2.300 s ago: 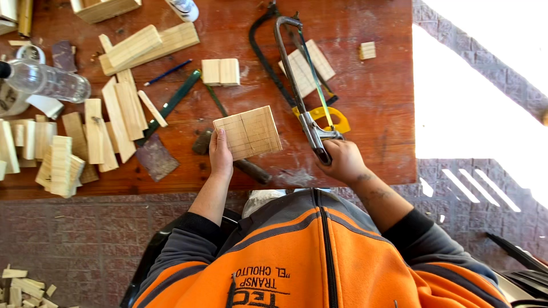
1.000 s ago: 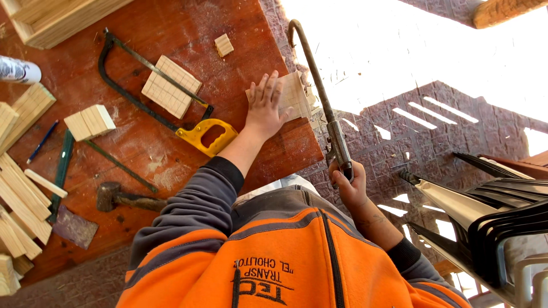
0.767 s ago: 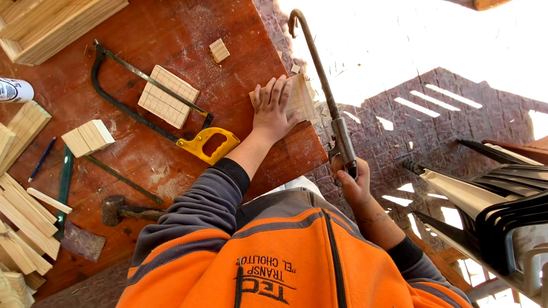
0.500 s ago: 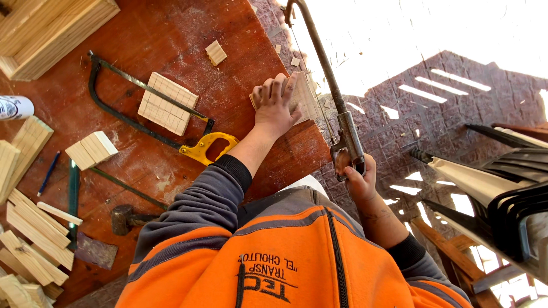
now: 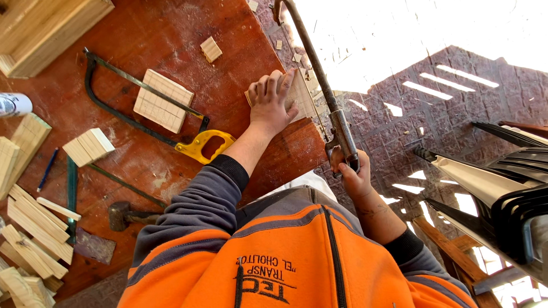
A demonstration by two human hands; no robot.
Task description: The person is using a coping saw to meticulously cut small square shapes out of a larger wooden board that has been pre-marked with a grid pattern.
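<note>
At the bench's (image 5: pixel 171 34) right edge, mid-frame, the left hand (image 5: pixel 271 105) presses flat, fingers spread, on a wood panel (image 5: pixel 299 97) while the right hand (image 5: pixel 351 174) grips a hacksaw (image 5: pixel 319 85), the cut seemingly unfinished.

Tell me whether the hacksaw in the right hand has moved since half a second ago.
Yes. The hacksaw in the right hand has slid forward along the wood block, away from the person; the left hand holding that block looks unmoved.
</note>
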